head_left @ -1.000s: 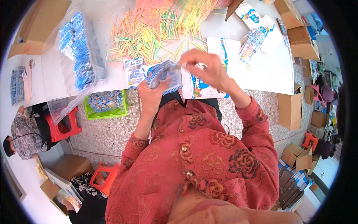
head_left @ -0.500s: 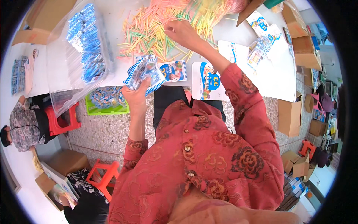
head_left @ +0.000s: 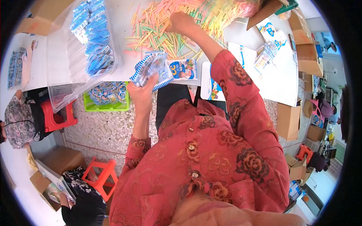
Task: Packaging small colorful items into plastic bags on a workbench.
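Blue-and-white packets (head_left: 151,67), fanned bundle, clamped in my left hand (head_left: 141,92) above table edge (head_left: 124,75). Right hand (head_left: 181,22) reaches into pile of coloured sticks (head_left: 162,32) (fingers curled down, pinch unclear). Green tray (head_left: 107,107) below.

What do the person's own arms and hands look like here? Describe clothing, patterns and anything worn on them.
Both arms wear long sleeves of a red-pink textured fabric patterned with darker red roses; the left sleeve ends in a floral cuff near the wrist. The jacket front has round buttons. The left hand and right hand are bare: no gloves, and no rings or watch that I can make out.
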Motion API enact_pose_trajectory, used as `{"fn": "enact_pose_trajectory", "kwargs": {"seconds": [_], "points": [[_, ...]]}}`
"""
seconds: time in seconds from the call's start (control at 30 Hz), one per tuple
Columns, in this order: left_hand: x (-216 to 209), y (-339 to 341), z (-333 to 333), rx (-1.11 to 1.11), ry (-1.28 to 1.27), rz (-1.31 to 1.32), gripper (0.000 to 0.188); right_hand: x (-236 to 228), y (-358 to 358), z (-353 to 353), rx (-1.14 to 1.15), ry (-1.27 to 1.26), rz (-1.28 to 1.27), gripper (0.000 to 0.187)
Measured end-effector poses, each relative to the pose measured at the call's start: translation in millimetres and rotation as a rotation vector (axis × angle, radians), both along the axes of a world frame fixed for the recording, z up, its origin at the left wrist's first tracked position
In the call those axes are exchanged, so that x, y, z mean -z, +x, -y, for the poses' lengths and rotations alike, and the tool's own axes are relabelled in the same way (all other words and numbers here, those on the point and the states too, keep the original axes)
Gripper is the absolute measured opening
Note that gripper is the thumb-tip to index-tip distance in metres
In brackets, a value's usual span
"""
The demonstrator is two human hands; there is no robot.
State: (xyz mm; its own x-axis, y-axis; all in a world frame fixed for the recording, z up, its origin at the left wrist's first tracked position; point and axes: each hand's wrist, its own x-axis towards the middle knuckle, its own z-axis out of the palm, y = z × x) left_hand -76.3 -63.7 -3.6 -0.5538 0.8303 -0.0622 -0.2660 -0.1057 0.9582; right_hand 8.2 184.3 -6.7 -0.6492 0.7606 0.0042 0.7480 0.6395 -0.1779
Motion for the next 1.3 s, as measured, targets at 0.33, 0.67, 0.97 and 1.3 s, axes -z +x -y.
{"fn": "enact_pose_trajectory", "kwargs": {"seconds": [0.33, 0.67, 0.97, 1.3], "points": [[-4, -1, -2, -0.005, -0.017, 0.029, 0.029, -8, -1, -4, 0.032, -0.106, -0.001, 0.035], [-2, 6, -4, 0.029, -0.001, 0.053, 0.031, 15, 42, -12, -0.017, -0.049, -0.244, 0.034], [-9, 16, -10, 0.092, 0.028, 0.047, 0.03, -14, 118, 34, 0.064, -0.073, -0.691, 0.025], [-13, 39, -21, 0.197, 0.076, -0.049, 0.029, 23, 172, 53, 0.169, -0.099, -0.71, 0.025]]}}
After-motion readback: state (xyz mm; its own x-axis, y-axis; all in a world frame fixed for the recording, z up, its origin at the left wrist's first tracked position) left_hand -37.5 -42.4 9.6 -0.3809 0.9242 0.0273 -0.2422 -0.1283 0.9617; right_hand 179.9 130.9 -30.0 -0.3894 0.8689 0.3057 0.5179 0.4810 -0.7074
